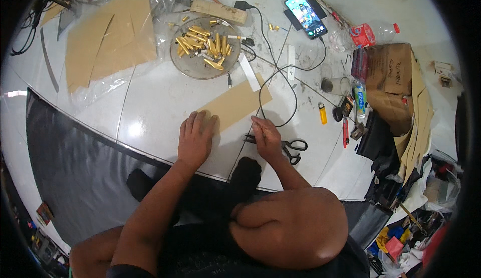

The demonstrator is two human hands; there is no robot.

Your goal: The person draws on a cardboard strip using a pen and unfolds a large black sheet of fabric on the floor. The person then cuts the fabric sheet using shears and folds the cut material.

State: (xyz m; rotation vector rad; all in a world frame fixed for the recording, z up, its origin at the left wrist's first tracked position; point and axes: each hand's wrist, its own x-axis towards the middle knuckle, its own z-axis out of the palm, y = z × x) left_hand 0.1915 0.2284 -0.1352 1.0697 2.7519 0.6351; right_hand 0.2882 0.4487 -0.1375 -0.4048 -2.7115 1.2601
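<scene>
A tan cardboard strip [233, 105] lies slantwise on the white tiled floor in front of me. My left hand [196, 136] lies flat over its near left end, fingers stretched out. Just off the strip's near edge is my right hand [267, 136], its thumb and fingers pinched together; whatever they hold is too small to make out. Black-handled scissors [294, 145] lie on the tiles beside and partly beneath that hand, with the blade tips showing to its left. A narrow white strip [249, 72] overlaps the cardboard's far edge.
Gold tube-like pieces fill a round glass dish [176, 60]. Larger tan sheets [135, 32] lie on plastic at far left. A black cable loops near the strip from a phone [305, 15]. Rightward are a yellow lighter [322, 113], a red cutter [345, 132], a plastic bottle [365, 36] and a cardboard box [393, 85].
</scene>
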